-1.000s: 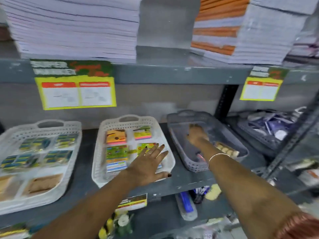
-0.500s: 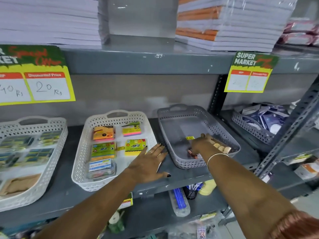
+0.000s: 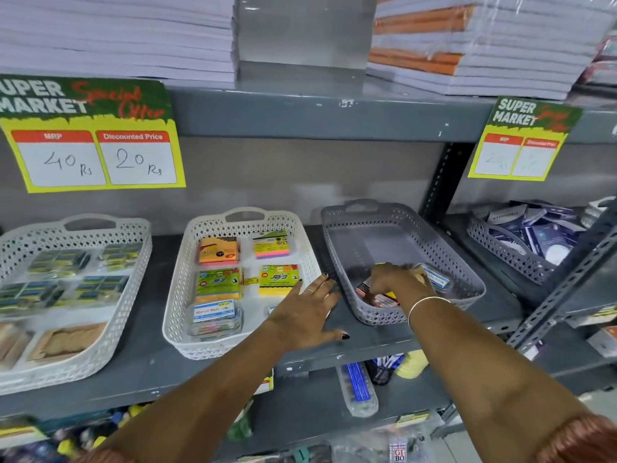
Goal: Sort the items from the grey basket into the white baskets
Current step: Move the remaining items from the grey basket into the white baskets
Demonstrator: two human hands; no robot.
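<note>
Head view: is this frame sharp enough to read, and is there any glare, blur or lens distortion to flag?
Head view: centre is sharp, the left price tag reads 40 Rs and 20 Rs; the far-left white basket is smeared; glare streaks the plastic-wrapped paper stack; wide-angle bending tilts the right upright; the right hand in the grey basket is slightly soft.

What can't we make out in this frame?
- Head view: items under the right hand in the grey basket; hand covers them, grip unclear.
- Left white basket: contents blurred, left end cut off.
- Right price tag: handwriting too faint.
- Lower shelf: hidden by arms.
</note>
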